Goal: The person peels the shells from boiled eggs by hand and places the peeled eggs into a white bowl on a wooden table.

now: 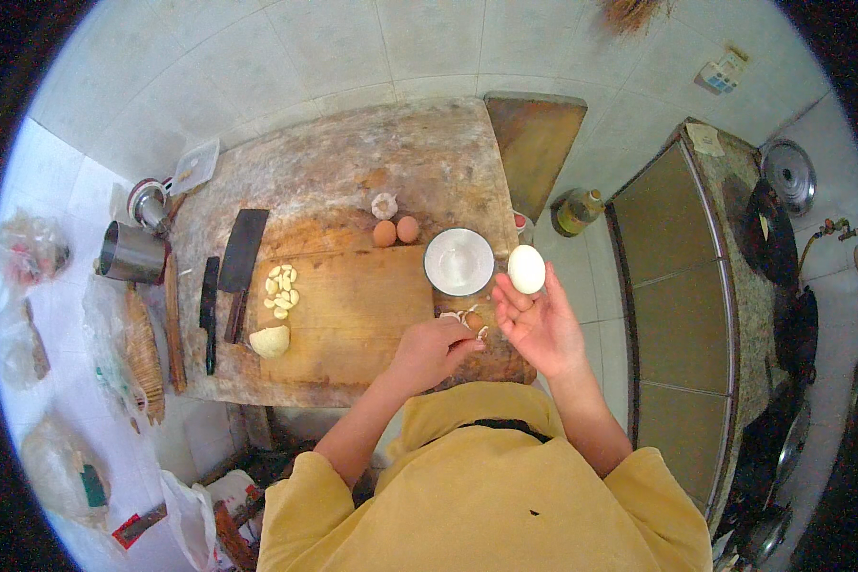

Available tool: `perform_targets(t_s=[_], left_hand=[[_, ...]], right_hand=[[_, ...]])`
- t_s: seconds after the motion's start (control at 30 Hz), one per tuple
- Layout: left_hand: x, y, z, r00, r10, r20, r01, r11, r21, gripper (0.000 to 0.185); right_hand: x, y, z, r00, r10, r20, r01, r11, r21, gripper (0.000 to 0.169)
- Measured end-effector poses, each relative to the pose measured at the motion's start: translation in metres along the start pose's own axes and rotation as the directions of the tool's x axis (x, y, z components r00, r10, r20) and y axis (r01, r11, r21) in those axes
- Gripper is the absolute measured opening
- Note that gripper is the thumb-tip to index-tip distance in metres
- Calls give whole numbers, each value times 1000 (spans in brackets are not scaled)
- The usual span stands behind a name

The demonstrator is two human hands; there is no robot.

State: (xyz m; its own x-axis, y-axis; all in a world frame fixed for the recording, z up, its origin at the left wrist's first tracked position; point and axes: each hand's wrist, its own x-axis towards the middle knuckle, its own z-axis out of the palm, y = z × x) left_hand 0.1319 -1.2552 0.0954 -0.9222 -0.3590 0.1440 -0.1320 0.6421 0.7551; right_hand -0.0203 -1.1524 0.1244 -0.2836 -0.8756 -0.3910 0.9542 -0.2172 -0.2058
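A smooth white peeled egg [526,269] rests in the fingers of my right hand [547,329], held above the table's right edge. My left hand [436,350] is low over brown and white eggshell pieces [474,320] on the wood, its fingers curled downward. Whether it pinches a piece of shell cannot be seen. Just beyond the shells stands a white bowl [459,262] with a dark rim. Two brown eggs, a left one [384,233] and a right one [407,229], sit to its left, with a garlic bulb [384,206] behind them.
On the cutting board [350,314] lie peeled garlic cloves [281,289] and a pale rounded piece of food [269,342]. A cleaver [244,250] and a dark narrow knife [209,314] lie to the left. An oil bottle [575,213] stands beyond the table's right side.
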Motion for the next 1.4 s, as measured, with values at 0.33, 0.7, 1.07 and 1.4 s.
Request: perform_targets(t_s=[0.33,0.7,1.07,1.4], left_hand=[[41,41,-12,877,76,-475,-162,976,-144,10],[-31,-20,0,994,-85,74,97,982,-164,7],[-68,-53,3,897,-430,-103,363,848,-385,9],[-51,-54,-8,933,-309,-186,248,924,-291,7]], right_hand=[[5,15,-6,997,-40,69,54,974,-219,40],[53,-1,-30,902,-427,-64,209,562,-801,30],[129,-9,-33,955,-169,244,134,-489,-862,35],[156,2,-37,926,109,361,334,-683,-650,33]])
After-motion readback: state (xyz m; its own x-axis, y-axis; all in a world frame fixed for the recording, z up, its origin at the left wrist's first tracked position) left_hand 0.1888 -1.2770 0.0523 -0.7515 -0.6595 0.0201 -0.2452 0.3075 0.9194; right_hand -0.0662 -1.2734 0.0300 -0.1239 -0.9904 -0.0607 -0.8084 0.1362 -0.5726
